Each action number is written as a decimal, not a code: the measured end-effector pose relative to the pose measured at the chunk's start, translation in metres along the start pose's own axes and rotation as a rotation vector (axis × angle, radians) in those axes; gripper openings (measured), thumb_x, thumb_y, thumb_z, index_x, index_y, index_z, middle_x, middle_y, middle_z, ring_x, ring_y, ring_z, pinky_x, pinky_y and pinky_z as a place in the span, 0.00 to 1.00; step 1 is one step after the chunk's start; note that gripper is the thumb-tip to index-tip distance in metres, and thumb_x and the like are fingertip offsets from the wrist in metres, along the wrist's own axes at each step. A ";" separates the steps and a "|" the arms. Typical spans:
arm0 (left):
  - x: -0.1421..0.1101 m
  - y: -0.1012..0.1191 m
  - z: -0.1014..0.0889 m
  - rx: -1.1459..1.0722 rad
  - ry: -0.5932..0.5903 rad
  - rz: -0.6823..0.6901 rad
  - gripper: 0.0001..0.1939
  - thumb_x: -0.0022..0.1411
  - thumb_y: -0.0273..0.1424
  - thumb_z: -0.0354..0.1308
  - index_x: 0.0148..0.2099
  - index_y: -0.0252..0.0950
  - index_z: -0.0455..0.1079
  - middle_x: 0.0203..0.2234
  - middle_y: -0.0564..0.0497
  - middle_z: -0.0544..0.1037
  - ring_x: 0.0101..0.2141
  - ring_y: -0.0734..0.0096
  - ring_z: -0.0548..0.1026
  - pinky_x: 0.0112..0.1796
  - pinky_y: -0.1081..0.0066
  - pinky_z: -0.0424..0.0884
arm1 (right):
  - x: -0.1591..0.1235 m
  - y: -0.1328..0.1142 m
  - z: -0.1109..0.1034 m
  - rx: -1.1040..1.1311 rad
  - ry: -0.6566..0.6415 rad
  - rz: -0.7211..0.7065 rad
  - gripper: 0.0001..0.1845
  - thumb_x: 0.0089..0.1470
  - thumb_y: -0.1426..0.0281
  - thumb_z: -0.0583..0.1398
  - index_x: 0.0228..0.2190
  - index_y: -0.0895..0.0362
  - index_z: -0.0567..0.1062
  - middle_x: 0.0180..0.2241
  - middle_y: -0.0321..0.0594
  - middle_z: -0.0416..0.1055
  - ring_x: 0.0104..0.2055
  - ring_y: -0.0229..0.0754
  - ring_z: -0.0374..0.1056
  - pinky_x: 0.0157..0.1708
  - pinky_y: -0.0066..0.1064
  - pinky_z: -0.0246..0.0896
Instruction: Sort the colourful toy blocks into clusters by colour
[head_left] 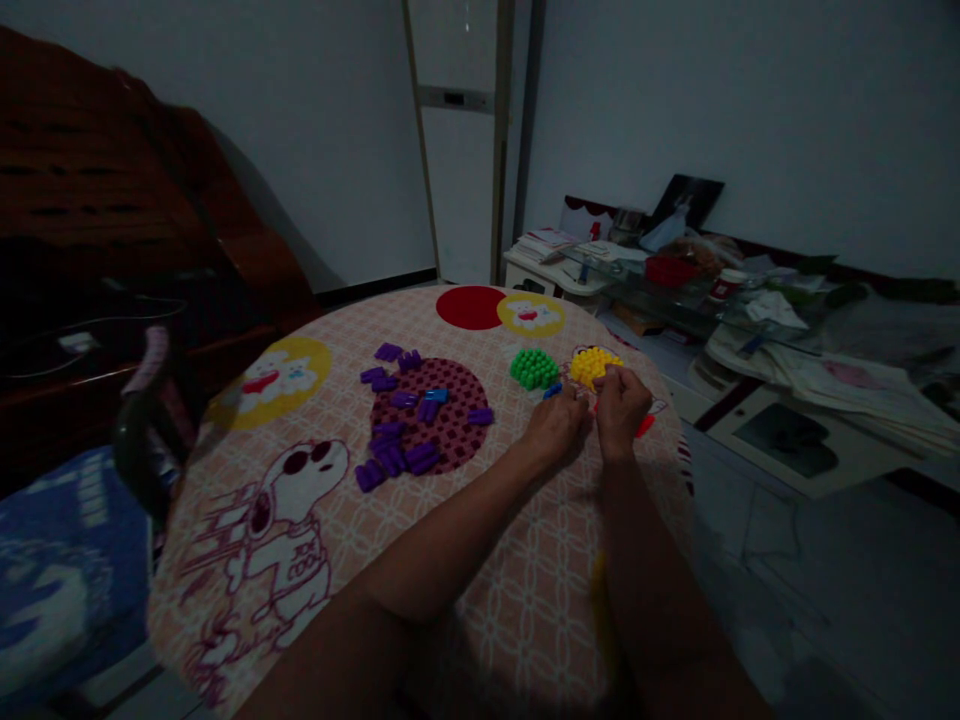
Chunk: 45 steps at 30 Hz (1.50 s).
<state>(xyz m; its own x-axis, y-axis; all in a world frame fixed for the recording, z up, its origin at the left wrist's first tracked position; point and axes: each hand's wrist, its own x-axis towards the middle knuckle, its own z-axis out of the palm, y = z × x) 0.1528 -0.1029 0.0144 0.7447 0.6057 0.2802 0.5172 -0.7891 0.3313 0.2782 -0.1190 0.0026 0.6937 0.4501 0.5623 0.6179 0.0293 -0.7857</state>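
Both my hands meet at the right side of a round table covered by a cartoon-dog cloth. My left hand and my right hand are closed in pinches, fingertips together, just in front of a cluster of yellow beads. What they pinch is too small to make out. A cluster of green beads lies just left of the yellow one. A small blue piece sits by my left fingers and a red piece shows under my right hand. Several purple blocks lie scattered at the table's middle.
A dark wooden bench stands at the left, with a blue cloth below it. Behind the table are a white door and a low glass table cluttered with papers and cups. Papers lie on the floor at right.
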 end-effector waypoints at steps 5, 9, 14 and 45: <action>-0.001 0.004 0.008 0.000 0.016 0.024 0.16 0.71 0.31 0.46 0.51 0.31 0.72 0.45 0.38 0.75 0.42 0.61 0.77 0.41 0.65 0.73 | 0.000 0.002 0.002 0.004 -0.010 0.025 0.20 0.59 0.58 0.51 0.24 0.54 0.73 0.25 0.41 0.76 0.29 0.44 0.70 0.35 0.34 0.63; -0.003 0.008 0.005 -0.014 0.019 0.010 0.16 0.71 0.31 0.47 0.54 0.32 0.69 0.47 0.38 0.74 0.43 0.61 0.76 0.42 0.64 0.74 | 0.000 0.003 0.002 0.010 -0.009 0.034 0.19 0.59 0.58 0.51 0.25 0.55 0.74 0.26 0.41 0.76 0.29 0.44 0.71 0.35 0.34 0.64; 0.000 -0.016 -0.032 -0.017 0.104 -0.074 0.14 0.66 0.28 0.54 0.52 0.35 0.70 0.48 0.41 0.76 0.48 0.61 0.74 0.47 0.66 0.72 | 0.001 0.004 0.002 0.009 -0.003 0.024 0.19 0.59 0.59 0.51 0.24 0.55 0.74 0.25 0.41 0.76 0.29 0.44 0.70 0.35 0.34 0.64; -0.044 -0.176 -0.106 0.050 -0.232 -0.529 0.10 0.52 0.31 0.63 0.38 0.35 0.79 0.32 0.48 0.83 0.33 0.65 0.77 0.32 0.74 0.67 | -0.002 0.004 0.007 -0.004 -0.029 0.007 0.20 0.59 0.58 0.51 0.25 0.56 0.75 0.24 0.41 0.77 0.28 0.44 0.71 0.34 0.34 0.64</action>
<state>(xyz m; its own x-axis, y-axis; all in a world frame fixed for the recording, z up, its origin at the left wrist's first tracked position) -0.0158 0.0199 0.0391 0.4494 0.8855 -0.1181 0.8594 -0.3924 0.3278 0.2770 -0.1136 -0.0037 0.6873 0.4757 0.5490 0.6143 0.0226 -0.7887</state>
